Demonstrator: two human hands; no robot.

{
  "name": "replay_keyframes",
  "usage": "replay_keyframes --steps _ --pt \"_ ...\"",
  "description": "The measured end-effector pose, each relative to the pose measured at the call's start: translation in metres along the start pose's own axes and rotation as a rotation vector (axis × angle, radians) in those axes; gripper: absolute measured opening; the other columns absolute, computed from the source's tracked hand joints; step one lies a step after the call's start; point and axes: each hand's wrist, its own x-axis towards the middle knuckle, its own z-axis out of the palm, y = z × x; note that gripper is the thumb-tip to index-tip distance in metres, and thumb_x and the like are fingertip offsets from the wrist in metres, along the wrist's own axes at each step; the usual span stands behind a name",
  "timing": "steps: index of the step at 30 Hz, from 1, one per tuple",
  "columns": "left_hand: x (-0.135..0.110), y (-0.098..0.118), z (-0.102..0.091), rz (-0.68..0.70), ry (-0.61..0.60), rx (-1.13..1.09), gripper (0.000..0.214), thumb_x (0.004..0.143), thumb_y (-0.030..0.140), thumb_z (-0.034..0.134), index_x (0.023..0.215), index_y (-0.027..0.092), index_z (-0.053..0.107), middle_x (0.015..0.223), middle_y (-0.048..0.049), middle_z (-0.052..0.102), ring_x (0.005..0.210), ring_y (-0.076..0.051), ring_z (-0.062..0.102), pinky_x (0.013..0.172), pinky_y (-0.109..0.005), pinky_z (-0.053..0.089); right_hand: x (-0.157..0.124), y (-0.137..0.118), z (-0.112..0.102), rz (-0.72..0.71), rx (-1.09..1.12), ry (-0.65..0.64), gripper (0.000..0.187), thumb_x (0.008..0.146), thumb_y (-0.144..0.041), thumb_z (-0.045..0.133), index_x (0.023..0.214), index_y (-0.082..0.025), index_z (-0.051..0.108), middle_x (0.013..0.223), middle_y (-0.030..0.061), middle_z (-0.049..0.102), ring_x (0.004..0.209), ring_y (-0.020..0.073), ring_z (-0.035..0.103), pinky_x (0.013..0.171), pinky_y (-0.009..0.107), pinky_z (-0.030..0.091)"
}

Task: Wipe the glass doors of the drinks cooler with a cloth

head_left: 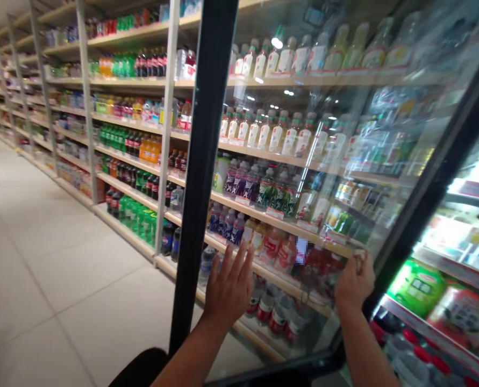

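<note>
The glass door stands directly in front of the person, swung outward, with the lit cooler to its right. Left hand: fingers extended and slightly apart before the lower left of the pane, gripping nothing; contact with the glass cannot be confirmed. Right hand: fingers curled closed on what appears to be a small pale wad, material undetermined, at the lower right of the pane.

Handling, in my judgement: pressure on the pane should be light and even, the wad kept flat and the knuckles clear of the black frame; the left palm is best used to steady the door against swinging.

Orientation: the long axis runs bottom to top, the upper end leaning right in this view; the pane faces the person.

Surroundings: drink shelves show through the glass and recede to the far left, beside a pale tiled floor. Near right, a green bag sits in the cooler
</note>
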Motion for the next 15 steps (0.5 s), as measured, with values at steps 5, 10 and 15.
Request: replay_keyframes --steps 5,10,15 --pt "-0.002 -0.001 -0.001 0.020 0.014 -0.007 0.061 0.096 0.025 0.054 0.154 0.016 0.039 0.152 -0.0073 0.049 0.155 -0.024 0.015 0.129 -0.043 0.009 -0.024 -0.046 0.010 -0.207 0.038 -0.029 0.057 0.099 -0.042 0.045 0.147 -0.014 0.050 0.152 0.0196 0.049 0.144 0.0362 0.042 0.119 0.062 0.031" --pt "-0.002 -0.003 -0.002 0.032 -0.001 -0.004 0.056 0.094 0.025 0.057 0.149 0.015 0.048 0.151 -0.0068 0.051 0.155 -0.023 0.013 0.129 -0.042 0.007 -0.086 -0.101 0.017 -0.485 0.102 -0.171 0.056 0.099 -0.025 0.048 0.155 -0.022 0.039 0.156 0.0160 0.045 0.147 0.0345 0.037 0.116 0.068 0.032" --pt "-0.002 -0.004 -0.003 0.047 -0.009 0.019 0.056 0.095 0.027 0.056 0.150 0.017 0.047 0.154 -0.0074 0.047 0.155 -0.023 0.014 0.129 -0.043 0.009 -0.138 -0.118 0.015 -0.731 0.194 -0.365 0.065 0.094 -0.015 0.050 0.157 -0.027 0.035 0.153 0.0101 0.050 0.146 0.0343 0.039 0.111 0.067 0.043"
